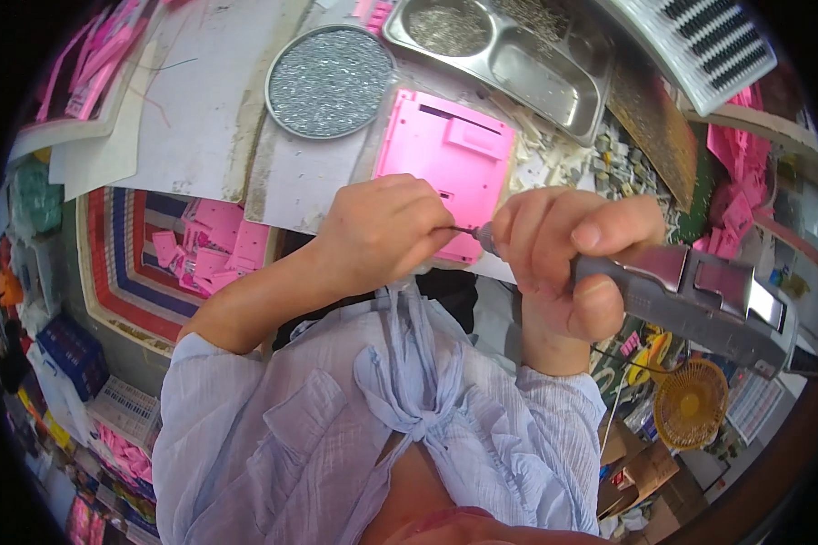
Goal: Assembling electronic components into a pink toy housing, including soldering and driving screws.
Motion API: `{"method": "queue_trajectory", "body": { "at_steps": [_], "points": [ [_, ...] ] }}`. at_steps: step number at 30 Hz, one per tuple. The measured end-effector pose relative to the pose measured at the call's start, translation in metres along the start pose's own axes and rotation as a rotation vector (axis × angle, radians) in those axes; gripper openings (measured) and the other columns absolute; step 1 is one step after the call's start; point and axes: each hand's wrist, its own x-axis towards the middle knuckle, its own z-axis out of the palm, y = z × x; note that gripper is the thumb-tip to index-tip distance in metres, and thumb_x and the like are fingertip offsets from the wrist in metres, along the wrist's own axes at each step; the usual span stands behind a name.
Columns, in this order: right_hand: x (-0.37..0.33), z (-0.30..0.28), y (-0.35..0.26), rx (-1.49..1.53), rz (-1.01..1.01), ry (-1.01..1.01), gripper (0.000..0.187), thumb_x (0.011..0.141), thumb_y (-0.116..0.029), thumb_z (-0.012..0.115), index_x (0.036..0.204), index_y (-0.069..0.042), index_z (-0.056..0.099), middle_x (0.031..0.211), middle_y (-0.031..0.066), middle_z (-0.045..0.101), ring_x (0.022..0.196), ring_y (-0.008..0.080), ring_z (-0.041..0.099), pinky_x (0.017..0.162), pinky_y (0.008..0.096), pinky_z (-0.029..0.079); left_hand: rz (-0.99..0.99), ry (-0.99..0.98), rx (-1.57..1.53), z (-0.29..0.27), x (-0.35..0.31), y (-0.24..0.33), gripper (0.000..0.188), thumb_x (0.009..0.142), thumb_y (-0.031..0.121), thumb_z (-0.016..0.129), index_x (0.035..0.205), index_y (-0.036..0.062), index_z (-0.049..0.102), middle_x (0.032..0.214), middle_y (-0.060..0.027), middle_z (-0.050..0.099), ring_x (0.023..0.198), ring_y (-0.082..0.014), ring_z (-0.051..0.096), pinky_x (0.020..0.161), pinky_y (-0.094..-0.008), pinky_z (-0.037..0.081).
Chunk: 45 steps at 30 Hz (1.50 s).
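Observation:
A grey electric screwdriver (700, 313) lies across my right hand (568, 241), whose fingers wrap round its front end. Its thin dark bit (464, 230) points left, over the near edge of a pink plastic casing (404, 150). My left hand (382, 222) is closed, with thumb and forefinger pinched at the bit's tip. Whatever lies between those fingertips is too small to make out. The casing rests flat on the worktable and has a raised block and a slot; my hands partly cover its near side.
Beyond my left hand stands a round metal dish (269, 91) full of small silvery pieces. A steel compartment tray (554, 86) holds tiny metal parts. Small grey blocks (623, 173) lie heaped at the right. A striped-lined bin (123, 272) contains pink parts at the left.

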Motion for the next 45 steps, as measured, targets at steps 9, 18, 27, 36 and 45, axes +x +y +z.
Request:
{"method": "queue_trajectory", "body": {
  "at_steps": [9,18,27,36,45],
  "points": [
    [-0.006,-0.046,-0.010,-0.283,0.077,0.206,0.065,0.095,-0.049,0.068,0.140,-0.007,0.047,0.078,0.0039,0.054,0.070,0.0196,0.054,0.081,0.0459,0.052,-0.114,0.035,0.659,-0.080,0.023,-0.103,0.020,0.083,0.021,0.078,0.098,0.0083,0.073,0.097,-0.0061,0.069,0.096,-0.0285,0.064,0.086,-0.0401,0.047],
    [0.001,-0.081,-0.098,-0.561,0.116,0.193,0.046,0.087,-0.014,0.074,0.124,0.004,0.056,0.100,0.0209,0.070,0.105,0.0370,0.070,0.098,0.0526,0.054,-0.132,0.049,0.588,-0.090,0.027,-0.116,0.009,0.087,0.014,0.075,0.088,0.0053,0.074,0.089,-0.0043,0.070,0.089,-0.0246,0.066,0.083,-0.0385,0.048],
    [-0.059,-0.030,-0.011,-0.001,0.021,0.154,0.037,0.090,-0.010,0.076,0.118,-0.001,0.054,0.075,0.0083,0.061,0.066,0.0173,0.058,0.069,0.0363,0.053,0.122,-0.170,0.114,-0.021,0.022,-0.039,0.013,0.087,0.010,0.072,0.099,0.0048,0.069,0.117,-0.0075,0.073,0.112,-0.0279,0.067,0.098,-0.0434,0.051],
    [-0.079,-0.022,0.004,-0.082,0.006,0.068,0.026,0.088,-0.006,0.078,0.105,-0.002,0.058,0.073,0.0066,0.060,0.064,0.0193,0.059,0.065,0.0378,0.051,0.174,-0.304,0.146,-0.007,0.021,-0.039,0.023,0.089,0.009,0.071,0.112,0.0058,0.070,0.127,-0.0060,0.071,0.126,-0.0266,0.063,0.111,-0.0480,0.044],
    [-0.059,-0.020,0.006,-0.334,-0.025,-0.220,0.025,0.088,-0.017,0.078,0.090,-0.008,0.054,0.062,0.0037,0.059,0.053,0.0220,0.060,0.062,0.0405,0.056,0.141,-0.284,0.118,-0.006,0.019,-0.037,0.020,0.089,0.009,0.071,0.108,0.0058,0.069,0.129,-0.0039,0.071,0.127,-0.0248,0.062,0.112,-0.0480,0.044]
  ]
}}
